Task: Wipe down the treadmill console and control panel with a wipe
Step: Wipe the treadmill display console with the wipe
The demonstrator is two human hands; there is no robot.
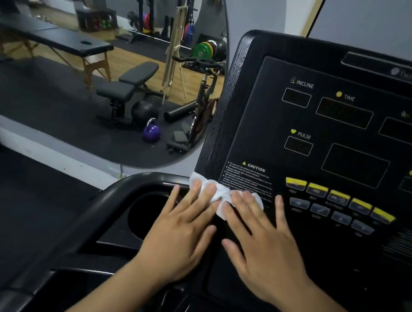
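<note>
At far left we see a curved mirror (94, 62) on the grey wall. It reflects a black massage table (65, 41), a weight bench (128, 80), a purple kettlebell (152, 131) and an exercise bike (202, 97). Below the mirror, a black handrail (99, 199) curves towards the treadmill console (333, 136), which fills the right half of the view. The console face carries dark display windows labelled INCLINE, TIME, SPEED and PULSE, a caution label (249, 177) at its lower left, and a row of yellow buttons (338, 195) to the right of the label. Nothing stands between the camera and the hands.

The left hand (178, 236) lies palm down, fingers straight and slightly spread, with its fingertips pressing on the left part of the wipe (218, 192). The wipe is white and bunched, and it sits at the lower left corner of the console, just below the caution label. The right hand (260, 252) lies flat just beside the left, fingers spread. Its middle fingers press on the right part of the wipe, while its little finger rests on the bare panel near the buttons.

A round cup holder (144, 216) is recessed just left of the left hand. Its interior is dark, and we cannot tell what it holds.
</note>
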